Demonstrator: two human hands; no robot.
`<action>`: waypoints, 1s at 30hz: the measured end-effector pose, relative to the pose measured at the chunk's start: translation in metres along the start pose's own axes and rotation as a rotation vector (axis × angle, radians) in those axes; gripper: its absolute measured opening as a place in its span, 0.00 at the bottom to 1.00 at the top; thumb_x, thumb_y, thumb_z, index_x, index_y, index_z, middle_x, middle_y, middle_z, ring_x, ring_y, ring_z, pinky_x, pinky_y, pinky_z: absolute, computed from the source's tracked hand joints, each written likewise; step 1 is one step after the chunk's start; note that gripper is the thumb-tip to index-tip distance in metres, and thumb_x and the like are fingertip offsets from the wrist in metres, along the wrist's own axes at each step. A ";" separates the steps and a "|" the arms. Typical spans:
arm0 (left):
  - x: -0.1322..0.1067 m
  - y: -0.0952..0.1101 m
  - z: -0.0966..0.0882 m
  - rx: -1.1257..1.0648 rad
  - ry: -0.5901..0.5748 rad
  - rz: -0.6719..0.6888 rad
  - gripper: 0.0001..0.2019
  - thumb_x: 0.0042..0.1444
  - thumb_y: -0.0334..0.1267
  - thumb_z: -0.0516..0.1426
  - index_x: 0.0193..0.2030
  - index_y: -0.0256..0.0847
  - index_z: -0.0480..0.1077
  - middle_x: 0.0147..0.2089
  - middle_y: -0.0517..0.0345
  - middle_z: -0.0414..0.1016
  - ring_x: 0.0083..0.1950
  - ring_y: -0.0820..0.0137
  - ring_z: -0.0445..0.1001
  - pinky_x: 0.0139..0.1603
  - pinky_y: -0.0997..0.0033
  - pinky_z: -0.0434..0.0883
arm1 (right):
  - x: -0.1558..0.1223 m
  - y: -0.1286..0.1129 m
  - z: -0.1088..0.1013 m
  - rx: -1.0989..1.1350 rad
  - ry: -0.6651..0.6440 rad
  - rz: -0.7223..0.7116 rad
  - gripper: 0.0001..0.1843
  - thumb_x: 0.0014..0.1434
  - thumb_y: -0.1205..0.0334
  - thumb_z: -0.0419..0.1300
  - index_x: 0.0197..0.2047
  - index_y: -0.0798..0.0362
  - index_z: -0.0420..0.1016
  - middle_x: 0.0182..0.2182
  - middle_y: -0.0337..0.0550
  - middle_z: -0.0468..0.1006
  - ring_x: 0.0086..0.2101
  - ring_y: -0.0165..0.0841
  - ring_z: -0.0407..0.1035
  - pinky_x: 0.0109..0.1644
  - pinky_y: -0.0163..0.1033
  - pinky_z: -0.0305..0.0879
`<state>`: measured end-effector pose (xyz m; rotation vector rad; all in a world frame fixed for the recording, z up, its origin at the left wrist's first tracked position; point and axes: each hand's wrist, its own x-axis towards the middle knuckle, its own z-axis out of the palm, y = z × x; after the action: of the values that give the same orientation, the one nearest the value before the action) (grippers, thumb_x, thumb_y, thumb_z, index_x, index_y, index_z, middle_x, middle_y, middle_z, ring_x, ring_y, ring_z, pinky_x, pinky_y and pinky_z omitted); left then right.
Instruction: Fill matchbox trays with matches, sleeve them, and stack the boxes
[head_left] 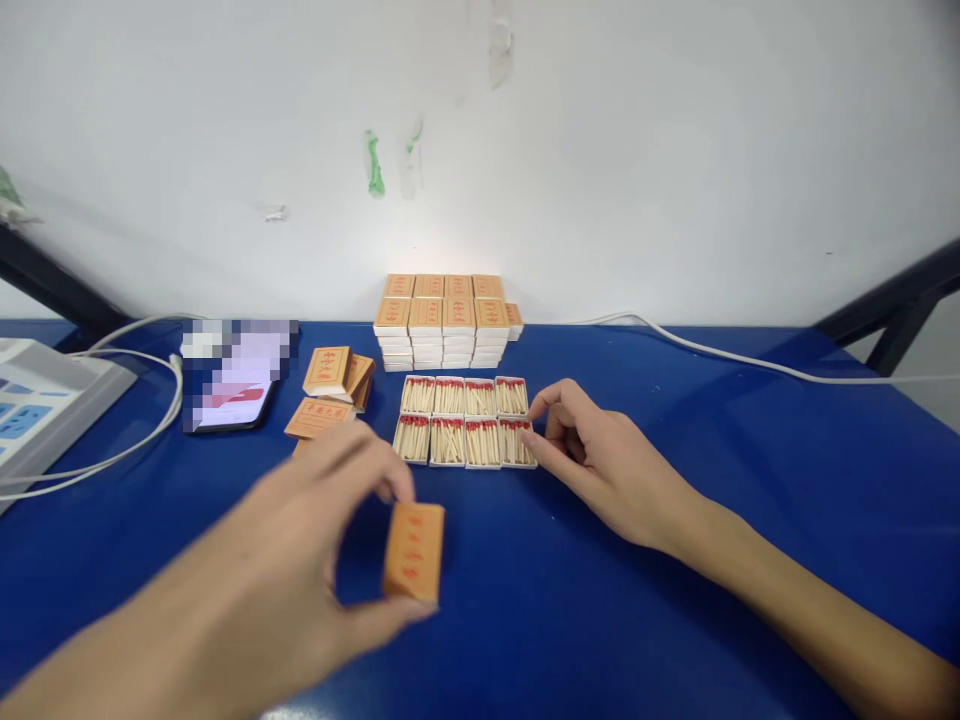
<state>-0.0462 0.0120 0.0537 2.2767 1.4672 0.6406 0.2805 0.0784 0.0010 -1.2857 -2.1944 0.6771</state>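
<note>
Left hand (300, 540) pinches orange matchbox (413, 551), blurred, above bench (675, 600) front-centre. Right hand (600, 465) has fingers curled narrow, holding nothing, tips seemingly touching right edge of open match trays (465, 422) mid-bench. Stacked boxes (446, 320) at back edge.

A matchbox packing bench: blue table (562, 620) against a bare white wall (675, 150), stacked matchboxes (442, 320) at frame centre, open match trays (465, 422) just below, cables (712, 352) trailing at both edges.
</note>
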 end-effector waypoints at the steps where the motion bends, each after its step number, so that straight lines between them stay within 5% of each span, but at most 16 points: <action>1: -0.001 0.009 0.013 -0.010 -0.093 0.065 0.23 0.50 0.38 0.79 0.49 0.52 0.77 0.49 0.64 0.81 0.37 0.66 0.83 0.34 0.67 0.78 | 0.000 -0.001 0.001 -0.006 0.002 0.010 0.09 0.83 0.50 0.58 0.53 0.45 0.67 0.28 0.30 0.75 0.25 0.34 0.69 0.32 0.42 0.63; 3: 0.000 0.023 0.038 0.000 -0.129 0.099 0.28 0.44 0.34 0.81 0.46 0.48 0.72 0.50 0.60 0.78 0.40 0.62 0.84 0.38 0.61 0.82 | 0.001 -0.002 0.003 -0.018 0.007 0.018 0.07 0.82 0.53 0.57 0.56 0.45 0.66 0.31 0.31 0.78 0.27 0.35 0.71 0.33 0.42 0.65; 6: 0.003 0.032 0.062 0.055 -0.097 0.130 0.32 0.43 0.41 0.84 0.45 0.46 0.69 0.50 0.54 0.75 0.39 0.57 0.83 0.37 0.53 0.83 | -0.001 -0.002 0.003 -0.033 0.011 0.017 0.08 0.80 0.58 0.57 0.59 0.45 0.66 0.36 0.35 0.81 0.29 0.35 0.73 0.35 0.43 0.66; 11: 0.001 0.020 0.062 0.052 -0.010 0.248 0.34 0.54 0.55 0.79 0.56 0.44 0.69 0.56 0.45 0.77 0.50 0.47 0.84 0.48 0.43 0.86 | -0.003 -0.001 -0.003 -0.051 0.015 0.012 0.11 0.80 0.54 0.59 0.61 0.45 0.68 0.44 0.40 0.82 0.33 0.35 0.73 0.39 0.44 0.70; 15: 0.007 0.003 0.046 -0.092 -0.113 0.484 0.23 0.69 0.32 0.64 0.69 0.47 0.73 0.71 0.46 0.81 0.72 0.53 0.80 0.73 0.50 0.80 | -0.005 -0.001 -0.005 -0.055 0.013 0.024 0.12 0.79 0.54 0.61 0.61 0.45 0.68 0.45 0.40 0.81 0.34 0.35 0.72 0.38 0.44 0.70; 19: 0.013 -0.008 0.040 -0.109 -0.253 0.579 0.37 0.59 0.22 0.56 0.75 0.49 0.73 0.80 0.55 0.80 0.81 0.55 0.76 0.81 0.48 0.76 | -0.008 -0.003 -0.004 -0.053 -0.010 0.022 0.14 0.79 0.57 0.59 0.64 0.44 0.68 0.46 0.40 0.81 0.32 0.34 0.72 0.36 0.44 0.72; 23: 0.013 -0.007 0.045 -0.086 -0.276 0.673 0.32 0.65 0.20 0.57 0.73 0.45 0.75 0.71 0.54 0.88 0.74 0.57 0.84 0.75 0.54 0.80 | -0.009 -0.003 -0.007 -0.061 -0.005 0.019 0.15 0.80 0.55 0.59 0.66 0.44 0.68 0.48 0.43 0.82 0.32 0.35 0.74 0.35 0.44 0.73; 27: 0.012 -0.003 0.048 -0.093 -0.218 0.618 0.21 0.71 0.23 0.60 0.66 0.43 0.78 0.58 0.53 0.90 0.55 0.60 0.88 0.60 0.57 0.84 | -0.007 0.001 -0.011 -0.064 0.010 0.015 0.18 0.82 0.50 0.59 0.69 0.43 0.70 0.48 0.44 0.83 0.35 0.37 0.76 0.37 0.45 0.76; 30: 0.009 -0.001 0.049 -0.053 -0.168 0.577 0.18 0.74 0.26 0.61 0.67 0.42 0.76 0.55 0.53 0.88 0.51 0.60 0.86 0.57 0.56 0.84 | -0.006 0.006 -0.015 -0.088 0.045 0.006 0.18 0.82 0.50 0.60 0.70 0.42 0.72 0.51 0.46 0.84 0.40 0.40 0.79 0.40 0.47 0.77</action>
<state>-0.0167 0.0181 0.0140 2.6430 0.6988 0.6074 0.2961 0.0776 0.0073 -1.3383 -2.2070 0.5542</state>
